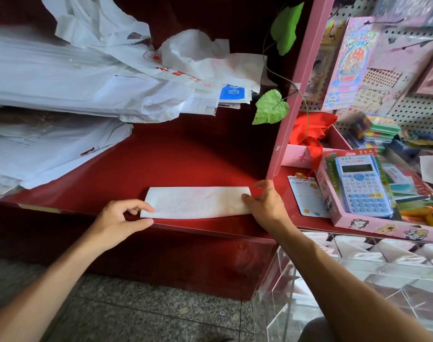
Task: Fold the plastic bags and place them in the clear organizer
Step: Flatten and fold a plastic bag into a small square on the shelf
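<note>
left hand [121,219] pinches folded bag [197,202] end; right hand [266,202] pinches other

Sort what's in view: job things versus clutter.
Job: folded bag strip, pinched by left hand and right hand; loose bag pile; clear organizer.
Clutter: calculator box, green leaves, sticker packs.

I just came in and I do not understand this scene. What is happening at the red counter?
A person is folding a white plastic bag on the red counter. The bag is already a flat narrow strip near the front edge. The left hand pinches its left end, and the right hand holds its right end. More unfolded bags lie in a pile behind. The clear organizer stands lower right, with folded bags already inside.
</note>
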